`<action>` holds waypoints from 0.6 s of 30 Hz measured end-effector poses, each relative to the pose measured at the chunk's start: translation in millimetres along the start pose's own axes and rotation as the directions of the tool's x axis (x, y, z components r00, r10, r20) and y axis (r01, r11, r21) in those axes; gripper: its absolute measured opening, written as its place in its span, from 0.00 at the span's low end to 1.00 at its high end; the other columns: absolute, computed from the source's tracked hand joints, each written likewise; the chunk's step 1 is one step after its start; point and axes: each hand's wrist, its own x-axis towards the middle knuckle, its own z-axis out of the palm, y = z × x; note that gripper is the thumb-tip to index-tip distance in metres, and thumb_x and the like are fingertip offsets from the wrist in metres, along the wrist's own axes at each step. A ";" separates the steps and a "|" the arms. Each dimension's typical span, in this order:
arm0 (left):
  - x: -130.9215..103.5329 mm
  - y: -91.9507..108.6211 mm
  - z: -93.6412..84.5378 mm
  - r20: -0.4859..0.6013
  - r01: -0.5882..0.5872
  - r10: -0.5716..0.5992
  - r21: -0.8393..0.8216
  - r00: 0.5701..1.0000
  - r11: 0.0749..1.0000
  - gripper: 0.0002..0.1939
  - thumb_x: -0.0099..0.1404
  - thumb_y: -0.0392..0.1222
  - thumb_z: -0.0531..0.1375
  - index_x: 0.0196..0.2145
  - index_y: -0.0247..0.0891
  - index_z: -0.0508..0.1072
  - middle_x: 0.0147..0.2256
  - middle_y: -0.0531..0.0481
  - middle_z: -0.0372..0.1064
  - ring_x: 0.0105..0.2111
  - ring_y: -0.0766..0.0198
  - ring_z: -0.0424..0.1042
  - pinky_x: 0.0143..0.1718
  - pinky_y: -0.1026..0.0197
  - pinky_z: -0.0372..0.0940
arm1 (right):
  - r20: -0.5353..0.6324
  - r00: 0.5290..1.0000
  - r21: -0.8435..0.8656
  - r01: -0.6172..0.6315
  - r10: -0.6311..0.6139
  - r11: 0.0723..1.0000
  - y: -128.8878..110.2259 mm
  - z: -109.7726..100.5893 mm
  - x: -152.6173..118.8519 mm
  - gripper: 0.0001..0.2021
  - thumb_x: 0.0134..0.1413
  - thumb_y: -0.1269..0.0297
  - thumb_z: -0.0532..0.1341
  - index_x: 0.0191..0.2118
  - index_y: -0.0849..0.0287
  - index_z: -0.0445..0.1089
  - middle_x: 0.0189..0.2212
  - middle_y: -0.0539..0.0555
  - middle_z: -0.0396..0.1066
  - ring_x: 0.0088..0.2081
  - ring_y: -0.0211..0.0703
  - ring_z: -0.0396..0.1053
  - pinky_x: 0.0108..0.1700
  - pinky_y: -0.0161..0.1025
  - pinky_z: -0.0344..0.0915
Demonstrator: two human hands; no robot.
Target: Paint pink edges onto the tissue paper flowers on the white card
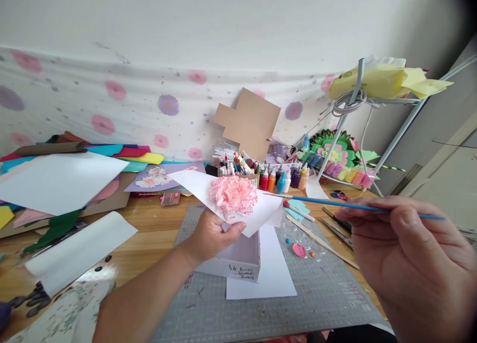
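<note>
My left hand (214,236) grips the lower edge of a tilted white paper (194,183), thumb on top. On that paper sits a ruffled pink and white flower (234,196) with redder edges. My right hand (406,239) pinches a thin blue paintbrush (335,202), its tip pointing left, close to the flower's right side; whether it touches is unclear. Below the paper stands an open white box (238,263) with handwriting on its front, beside a flat white sheet (274,268) on a grey cutting mat (316,303).
Paint bottles (281,181) and a pen box (257,176) stand behind. Tweezers (337,234), a wooden stick (324,241) and a pink paint blob (299,250) lie right. Coloured papers (108,154) pile up left; a wire rack (359,85) rises at right.
</note>
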 end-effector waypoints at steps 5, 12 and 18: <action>-24.3 -9.6 -8.1 -0.026 0.184 -0.196 -0.251 0.980 0.950 0.03 0.55 0.38 0.66 0.29 0.40 0.81 0.30 0.48 0.82 0.32 0.51 0.81 0.37 0.52 0.76 | 0.052 0.997 0.073 -0.063 0.059 0.995 11.9 2.4 -4.3 0.05 0.58 0.65 0.63 0.37 0.52 0.78 0.32 0.49 0.79 0.30 0.42 0.78 0.37 0.41 0.79; -31.5 -15.4 -13.5 -0.113 0.244 -0.378 -0.590 0.919 0.770 0.10 0.52 0.44 0.73 0.29 0.40 0.78 0.27 0.53 0.78 0.28 0.63 0.76 0.34 0.61 0.71 | 0.156 0.985 0.102 -0.093 0.077 0.990 12.3 8.2 -10.6 0.04 0.57 0.62 0.66 0.37 0.53 0.78 0.34 0.46 0.79 0.31 0.41 0.80 0.39 0.35 0.79; -25.5 -12.1 -17.0 -0.167 0.183 -0.412 -0.706 0.896 0.684 0.17 0.48 0.42 0.76 0.31 0.41 0.72 0.26 0.58 0.72 0.27 0.71 0.70 0.31 0.69 0.66 | 0.158 0.982 0.114 -0.127 0.108 0.985 17.8 12.0 -10.9 0.03 0.55 0.62 0.67 0.36 0.52 0.78 0.32 0.47 0.79 0.31 0.40 0.80 0.38 0.35 0.79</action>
